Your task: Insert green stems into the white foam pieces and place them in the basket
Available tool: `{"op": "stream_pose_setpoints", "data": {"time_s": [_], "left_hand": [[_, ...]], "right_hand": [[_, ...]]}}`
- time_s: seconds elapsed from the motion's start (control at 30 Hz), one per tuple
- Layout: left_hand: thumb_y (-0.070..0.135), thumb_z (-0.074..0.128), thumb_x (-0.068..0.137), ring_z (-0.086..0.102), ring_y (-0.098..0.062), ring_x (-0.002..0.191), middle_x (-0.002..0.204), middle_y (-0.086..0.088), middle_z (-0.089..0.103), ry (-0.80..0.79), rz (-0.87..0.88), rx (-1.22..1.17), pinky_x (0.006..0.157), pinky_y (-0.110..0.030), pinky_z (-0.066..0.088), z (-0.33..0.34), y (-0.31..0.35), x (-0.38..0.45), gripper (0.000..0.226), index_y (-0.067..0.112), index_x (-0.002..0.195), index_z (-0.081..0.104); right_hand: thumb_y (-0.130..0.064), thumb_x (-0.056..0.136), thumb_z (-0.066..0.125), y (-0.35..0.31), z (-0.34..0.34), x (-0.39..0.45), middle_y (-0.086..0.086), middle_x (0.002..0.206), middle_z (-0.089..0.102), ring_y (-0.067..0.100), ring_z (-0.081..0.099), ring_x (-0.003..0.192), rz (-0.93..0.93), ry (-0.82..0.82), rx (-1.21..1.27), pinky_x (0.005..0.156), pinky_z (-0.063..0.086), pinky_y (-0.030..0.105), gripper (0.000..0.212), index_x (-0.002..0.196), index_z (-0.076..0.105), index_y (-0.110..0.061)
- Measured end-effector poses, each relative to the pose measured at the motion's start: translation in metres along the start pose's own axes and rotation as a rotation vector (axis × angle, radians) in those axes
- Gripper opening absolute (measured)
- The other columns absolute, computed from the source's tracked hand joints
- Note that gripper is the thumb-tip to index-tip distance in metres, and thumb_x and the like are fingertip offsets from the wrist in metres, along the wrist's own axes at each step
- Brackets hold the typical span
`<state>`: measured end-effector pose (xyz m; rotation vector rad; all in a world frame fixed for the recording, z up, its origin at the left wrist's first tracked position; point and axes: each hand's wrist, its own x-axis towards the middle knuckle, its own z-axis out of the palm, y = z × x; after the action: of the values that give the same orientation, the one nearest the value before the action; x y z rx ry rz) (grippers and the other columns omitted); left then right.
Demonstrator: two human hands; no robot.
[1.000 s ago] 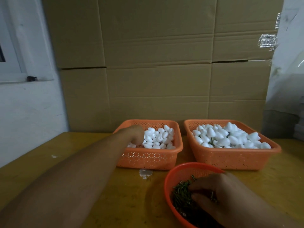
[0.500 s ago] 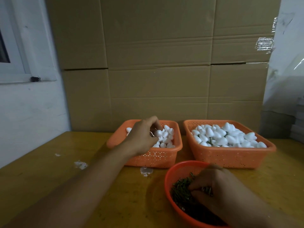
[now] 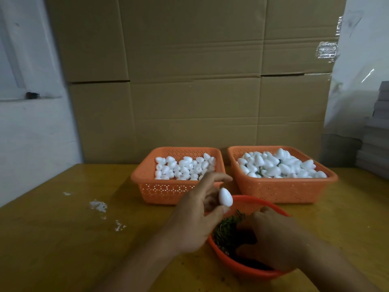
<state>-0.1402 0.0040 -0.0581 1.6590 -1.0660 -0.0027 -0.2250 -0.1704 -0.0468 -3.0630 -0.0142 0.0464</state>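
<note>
My left hand [image 3: 195,218] pinches one white egg-shaped foam piece [image 3: 225,200] between thumb and fingers, held above the near rim of the round orange bowl [image 3: 248,268]. That bowl holds a heap of short green stems [image 3: 226,230]. My right hand [image 3: 273,239] reaches down into the bowl with its fingers curled among the stems; what it grips is hidden. Behind stand two orange rectangular baskets: the left basket [image 3: 168,192] with plain foam pieces, the right basket [image 3: 280,191] piled with foam pieces, some showing green stems.
All stands on a yellow wooden table [image 3: 63,239] with white foam crumbs [image 3: 99,206] at the left. A wall of cardboard boxes [image 3: 189,81] rises right behind the baskets. Grey stacked sheets [image 3: 376,144] sit at the far right.
My left hand has come back from the left basket towards me, carrying a foam piece to the round bowl. My right hand stays in the stems.
</note>
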Motion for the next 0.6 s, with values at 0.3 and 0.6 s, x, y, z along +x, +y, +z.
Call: {"op": "stream_pose_setpoints", "data": {"time_s": [0.3, 0.6], "left_hand": [[0.000, 0.063, 0.093, 0.070, -0.020, 0.086, 0.101, -0.010, 0.072, -0.048, -0.134, -0.283, 0.077, -0.027, 0.054, 0.0096, 0.0006, -0.0100, 0.042, 0.023, 0.127, 0.063], [0.042, 0.070, 0.087, 0.056, -0.008, 0.069, 0.077, 0.012, 0.062, 0.022, -0.173, -0.251, 0.064, -0.022, 0.047, 0.0043, -0.0016, -0.0067, 0.023, 0.035, 0.109, 0.071]], "right_hand": [[-0.037, 0.087, 0.064, -0.0053, -0.0058, 0.0012, 0.000, 0.082, 0.070, 0.017, 0.066, 0.078, 0.047, -0.001, 0.052, 0.074, 0.058, 0.040, 0.023, 0.085, 0.071, -0.015], [-0.030, 0.083, 0.059, -0.0029, -0.0018, -0.0011, -0.005, 0.090, 0.071, 0.013, 0.066, 0.085, 0.103, 0.163, 0.141, 0.078, 0.057, 0.038, 0.016, 0.093, 0.071, -0.026]]}}
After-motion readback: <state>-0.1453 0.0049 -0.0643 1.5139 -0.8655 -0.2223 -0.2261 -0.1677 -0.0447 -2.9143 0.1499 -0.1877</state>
